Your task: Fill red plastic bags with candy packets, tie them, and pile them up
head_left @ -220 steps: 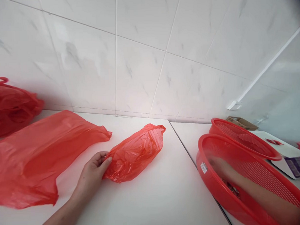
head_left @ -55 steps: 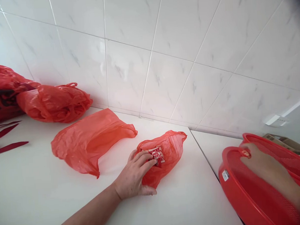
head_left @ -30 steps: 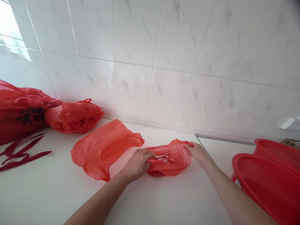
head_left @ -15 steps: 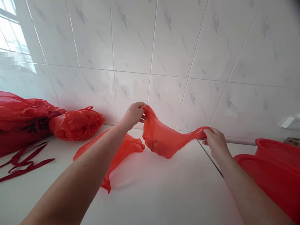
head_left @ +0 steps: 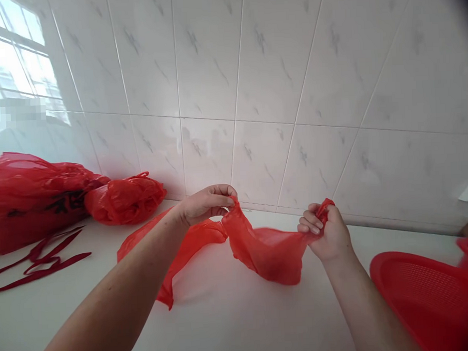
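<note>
A thin red plastic bag (head_left: 274, 254) hangs slack between my two hands, a little above the white tabletop. My left hand (head_left: 212, 201) pinches one end of it between thumb and fingers. Its other end is bunched in the closed fingers of my right hand (head_left: 326, 228), and a crumpled tip pokes out above the thumb. Beneath my left forearm a second red plastic bag (head_left: 190, 244) lies spread on the table, partly hidden by the arm.
Bulging red bags with black lettering (head_left: 29, 205) and a balled-up red bag (head_left: 126, 198) lie at the left by the tiled wall (head_left: 267, 55). Dark red straps (head_left: 55, 266) rest before them. A perforated red plastic basket (head_left: 425, 286) stands at the right.
Both hands have come lower. My right hand has turned and closed its fingers around its end of the bag, which now sags deeper. The camera view has shifted slightly.
</note>
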